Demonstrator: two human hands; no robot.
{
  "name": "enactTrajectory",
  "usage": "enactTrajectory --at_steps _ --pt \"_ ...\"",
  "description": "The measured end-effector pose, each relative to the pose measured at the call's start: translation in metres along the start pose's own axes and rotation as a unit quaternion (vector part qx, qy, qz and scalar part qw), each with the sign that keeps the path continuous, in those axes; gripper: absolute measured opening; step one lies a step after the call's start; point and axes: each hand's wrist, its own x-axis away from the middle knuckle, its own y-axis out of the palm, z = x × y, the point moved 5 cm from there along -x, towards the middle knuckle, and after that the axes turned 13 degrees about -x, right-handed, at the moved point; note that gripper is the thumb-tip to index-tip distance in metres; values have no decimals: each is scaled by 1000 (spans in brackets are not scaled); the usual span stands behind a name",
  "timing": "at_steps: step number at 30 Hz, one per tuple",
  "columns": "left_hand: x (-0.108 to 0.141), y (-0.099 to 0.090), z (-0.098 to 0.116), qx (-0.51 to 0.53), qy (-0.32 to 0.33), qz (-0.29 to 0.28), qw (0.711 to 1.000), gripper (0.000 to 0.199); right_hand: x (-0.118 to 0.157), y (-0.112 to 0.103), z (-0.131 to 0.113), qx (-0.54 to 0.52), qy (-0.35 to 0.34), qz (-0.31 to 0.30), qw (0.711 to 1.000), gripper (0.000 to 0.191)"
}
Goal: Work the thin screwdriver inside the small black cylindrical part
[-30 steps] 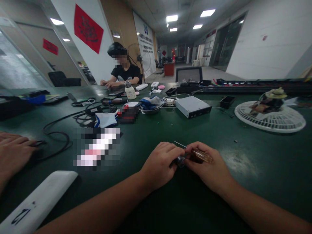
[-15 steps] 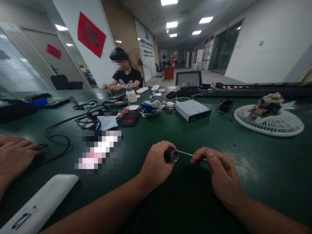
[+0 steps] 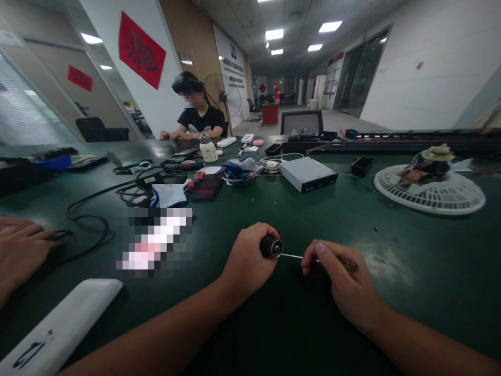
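Moved shaft: the screwdriver (image 3: 291,256) has dropped from the upper edge of the dark cylinder (image 3: 271,247) to its lower rim, its shaft now slanting slightly down toward the right
Right hand (image 3: 350,279): its grip is closed on the screwdriver's brown handle, thumb along the top and fingers curled
Left hand (image 3: 250,256): its grip is wrapped around the dark cylinder, whose open round end faces the right hand
Dark cylinder: held above the tabletop (image 3: 321,214), between the hands; whether the shaft touches its rim, I cannot tell
Beyond the hands: grey box-shaped drive (image 3: 307,171) with a black front, and to its left a bowl (image 3: 241,181) holding blue and white cloth (image 3: 240,167)
Right side: white fan grille (image 3: 462,202) lying flat, a small black tray (image 3: 362,165) between it and the drive, and a tiny dark piece (image 3: 376,228) nearer the right hand
Left side: long white object (image 3: 74,316) with dark marks, black cable (image 3: 107,227), and another person's hand (image 3: 23,237) at the edge
Across the tabletop: seated person (image 3: 201,121) in a black top, behind a pale bottle (image 3: 209,151)
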Motion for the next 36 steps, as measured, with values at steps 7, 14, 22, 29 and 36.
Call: enactTrajectory --at_steps 7,14,22,29,36 --pt "0 1 0 -6 7 -5 1000 24 1 -1 2 -17 -6 1 1000 40" --pt "0 1 3 -2 11 -21 1000 22 2 0 -3 26 -23 7 999 44" --pt "0 1 1 5 -3 -21 1000 25 3 5 -2 10 -15 -54 998 42" --pt "0 1 2 1 -3 -19 1000 22 1 1 -1 16 -8 2 1000 41" --pt "0 1 4 -3 28 -26 999 19 3 3 -5 32 -31 -17 999 45"
